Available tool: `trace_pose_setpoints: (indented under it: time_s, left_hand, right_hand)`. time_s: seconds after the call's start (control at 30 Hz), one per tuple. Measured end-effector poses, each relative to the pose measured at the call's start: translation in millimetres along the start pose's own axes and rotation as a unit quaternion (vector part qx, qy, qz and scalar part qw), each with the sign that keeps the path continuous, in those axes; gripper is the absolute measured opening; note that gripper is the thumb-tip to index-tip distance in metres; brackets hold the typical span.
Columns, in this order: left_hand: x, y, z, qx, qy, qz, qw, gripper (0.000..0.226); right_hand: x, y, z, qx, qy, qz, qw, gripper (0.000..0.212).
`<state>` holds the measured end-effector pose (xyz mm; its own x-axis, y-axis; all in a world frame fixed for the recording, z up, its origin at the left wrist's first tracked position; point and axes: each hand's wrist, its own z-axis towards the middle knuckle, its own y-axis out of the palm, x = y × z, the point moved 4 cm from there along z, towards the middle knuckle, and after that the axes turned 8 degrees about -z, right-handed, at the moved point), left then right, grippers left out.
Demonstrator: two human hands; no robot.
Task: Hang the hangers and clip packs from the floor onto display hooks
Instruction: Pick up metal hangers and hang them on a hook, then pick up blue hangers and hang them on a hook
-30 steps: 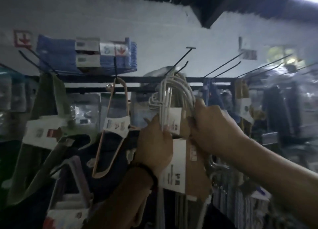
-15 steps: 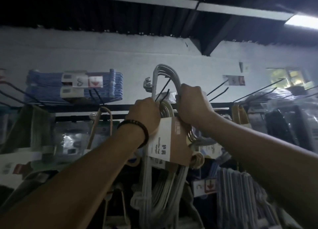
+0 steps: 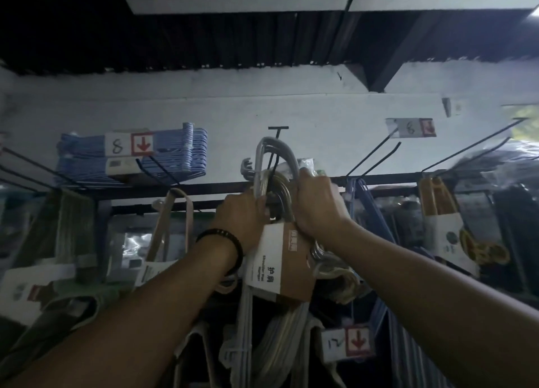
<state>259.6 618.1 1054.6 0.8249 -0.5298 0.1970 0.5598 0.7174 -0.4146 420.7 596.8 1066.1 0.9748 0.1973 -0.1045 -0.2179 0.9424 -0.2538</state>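
A bundle of white hangers (image 3: pixel 272 323) with a brown-and-white paper label (image 3: pixel 277 266) is raised to the black display hook (image 3: pixel 275 145) at the centre of the rack. The bundle's grey hook loops (image 3: pixel 269 154) sit around the black prong. My left hand (image 3: pixel 243 215) grips the loops' left side just below the prong. My right hand (image 3: pixel 318 201) grips the right side of the loops, above the label. The bundle's lower part hangs down between my forearms.
Blue hanger packs (image 3: pixel 131 157) with a price tag lie on hooks at upper left. Bare black hooks (image 3: pixel 376 157) jut out at right. A pink hanger (image 3: pixel 175 224), a yellow pack (image 3: pixel 437 212) and striped goods hang along the dark rail (image 3: pixel 204 189). The ceiling is low.
Both hands lifted the hanger bundle from chest height up to the centre hook, and the loops now sit over the prong. The view tilted upward.
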Motion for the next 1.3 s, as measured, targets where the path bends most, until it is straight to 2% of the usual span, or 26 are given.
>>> trace_pose_setpoints:
  time_s: [0.1,0.2,0.27,0.33,0.53,0.67,0.73,0.83,0.9,1.0,1.03,1.1,1.17,1.3]
  left_hand:
    - [-1,6,5,0.024,-0.023,0.001,0.999,0.039]
    - [-1,19,-19,0.059,0.001,-0.03,0.998,0.06]
    - [-7,35,-41,0.032,0.031,0.039,0.998,0.079]
    - [-18,51,-61,-0.003,0.04,0.093,0.995,0.086]
    - [-27,62,-79,-0.031,0.044,0.138,0.989,0.083]
    - [-29,56,-87,-0.068,0.03,0.133,0.988,0.08]
    - [-28,48,-96,-0.089,0.035,0.135,0.986,0.082]
    - [-28,29,-114,-0.133,0.034,0.152,0.979,0.087]
    - [-28,5,-132,-0.136,0.035,0.135,0.981,0.079]
    - [-31,-45,-171,-0.094,0.041,0.076,0.992,0.052]
    - [-36,-63,-189,-0.08,0.044,0.05,0.995,0.04]
    - [-50,-98,-231,-0.068,0.041,0.016,0.997,0.009]
    - [-75,-125,-282,-0.087,0.005,0.024,0.996,0.022]
    - [-141,-165,-408,-0.178,-0.138,0.084,0.971,0.027]
  right_hand:
    - [0,15,8,-0.064,0.025,0.0,0.998,0.027]
    - [-1,32,8,-0.104,0.041,0.005,0.994,0.025]
    - [0,40,6,-0.114,0.04,-0.001,0.993,0.019]
    - [3,46,4,-0.121,0.038,-0.004,0.992,0.017]
    - [14,49,-5,-0.157,0.001,-0.015,0.987,0.026]
    - [27,37,-17,-0.166,-0.044,-0.062,0.983,0.028]
    - [30,25,-26,-0.185,-0.057,-0.081,0.978,0.039]
    - [22,4,-43,-0.163,-0.048,-0.098,0.981,0.041]
    - [5,-18,-57,-0.109,-0.054,-0.113,0.986,0.034]
    - [-35,-49,-93,-0.041,-0.078,-0.073,0.993,0.025]
    - [-53,-54,-110,-0.048,-0.081,-0.048,0.994,0.025]
    - [-95,-54,-152,-0.111,-0.09,-0.002,0.99,0.024]
    - [-141,-47,-201,-0.167,-0.119,0.027,0.978,0.027]
    - [-231,-29,-321,-0.239,-0.194,0.08,0.948,0.024]
